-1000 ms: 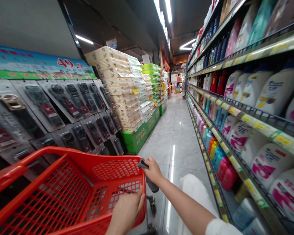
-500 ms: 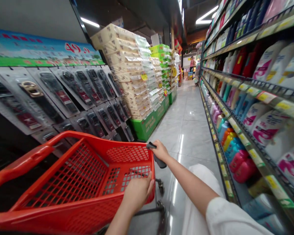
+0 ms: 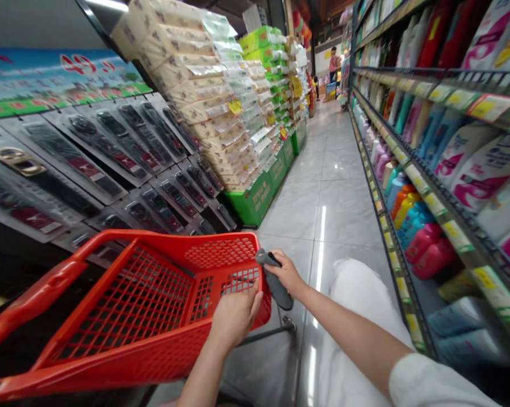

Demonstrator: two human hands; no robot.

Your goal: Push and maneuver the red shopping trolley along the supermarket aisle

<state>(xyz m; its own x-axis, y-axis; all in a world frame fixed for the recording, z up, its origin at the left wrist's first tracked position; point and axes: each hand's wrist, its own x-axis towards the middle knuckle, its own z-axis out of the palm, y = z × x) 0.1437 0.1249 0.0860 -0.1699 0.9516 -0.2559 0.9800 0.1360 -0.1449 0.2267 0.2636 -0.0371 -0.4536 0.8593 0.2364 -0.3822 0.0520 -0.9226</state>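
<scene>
A red plastic shopping cart (image 3: 123, 302) with mesh walls stands in front of me at the left. My left hand (image 3: 236, 314) is closed over its near rim, close to the right-hand end. My right hand (image 3: 285, 274) is closed around a dark grey, handle-like object (image 3: 280, 293) at that same end of the cart. This object lies against the cart's outer side; whether it is fixed there I cannot tell. Part of it is hidden by my fingers.
Packaged belts (image 3: 153, 135) hang on a rack at left. Beyond them rise stacked cartons (image 3: 204, 102) on green bases (image 3: 255, 198). Shelves with bottles (image 3: 471, 164) line the right side. A tiled aisle (image 3: 318, 164) runs between, with a person (image 3: 333, 63) far down it.
The view has tipped downward, and the racks and shelves have shifted in it. My right hand and the grey object sit slightly lower. Both hands keep their hold.
</scene>
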